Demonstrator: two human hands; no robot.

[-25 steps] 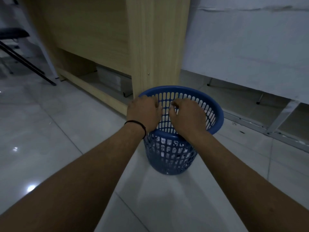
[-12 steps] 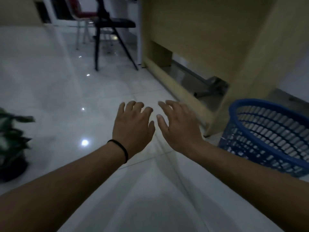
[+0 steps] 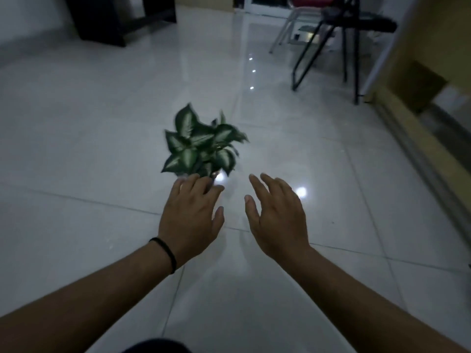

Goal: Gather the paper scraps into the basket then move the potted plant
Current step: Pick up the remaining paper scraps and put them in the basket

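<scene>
A potted plant (image 3: 201,145) with dark green, white-veined leaves stands on the white tiled floor in the middle of the view. Its pot is hidden behind my left hand and the leaves. My left hand (image 3: 190,217), with a black band on the wrist, is stretched out with fingers apart, its fingertips right at the plant's base. My right hand (image 3: 276,215) hovers open just to the right of the plant, holding nothing. The blue basket and the paper scraps are out of view.
A black folding chair (image 3: 344,34) stands at the back right, with a second chair behind it. A wooden desk panel (image 3: 418,80) runs along the right side. Dark furniture (image 3: 114,19) stands at the back left. Glossy floor tiles surround the plant.
My view has swung left, away from the blue basket, which has left the frame. The plant came from the left edge to the centre, and both open hands now reach toward it.
</scene>
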